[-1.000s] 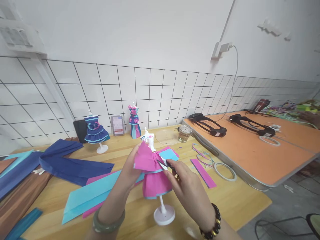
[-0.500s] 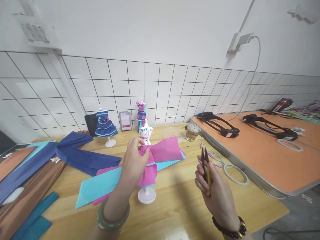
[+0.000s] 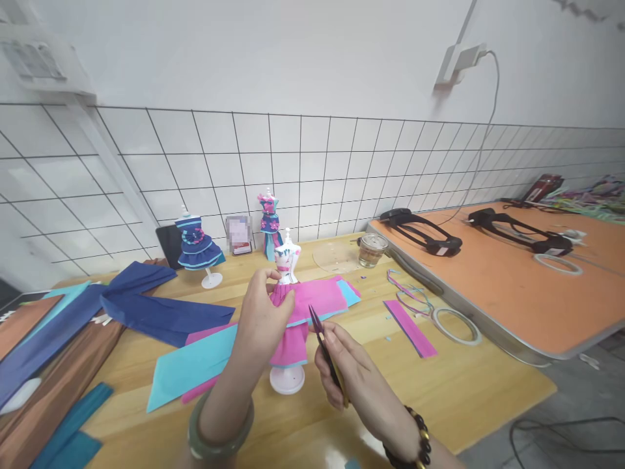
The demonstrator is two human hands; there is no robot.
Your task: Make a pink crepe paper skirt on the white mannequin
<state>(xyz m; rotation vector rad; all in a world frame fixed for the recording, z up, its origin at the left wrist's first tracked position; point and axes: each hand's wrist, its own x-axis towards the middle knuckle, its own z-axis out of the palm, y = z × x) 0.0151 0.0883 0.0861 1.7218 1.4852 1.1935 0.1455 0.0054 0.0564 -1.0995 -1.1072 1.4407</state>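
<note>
My left hand (image 3: 266, 319) is closed at the waist of a small white dress form (image 3: 286, 257), thumb and fingers pinching the gathered pink cloth there. Below hangs a pink skirt (image 3: 293, 345) with a light blue edge, above the round white base (image 3: 287, 380). A loose pink strip of cloth (image 3: 322, 296) stretches rightward from the waist over a light blue piece (image 3: 349, 293). In my right hand (image 3: 351, 365) are thread snips (image 3: 323, 342) with dark blades and a yellowish handle. Their tips point up at the strip's lower edge, and I cannot tell whether they touch it.
Two dressed mini forms stand behind: one in a navy dress (image 3: 199, 247), one in a pink and blue dress (image 3: 269, 225). To the right are a cup (image 3: 374, 249), a pink offcut (image 3: 410, 329) and a tape roll (image 3: 456, 326). Navy cloth (image 3: 166, 306) lies left.
My right hand has moved left with the snips, from beside the tape roll to the dress form. The pink strip lies flatter. A pink offcut shows where my right hand was.
</note>
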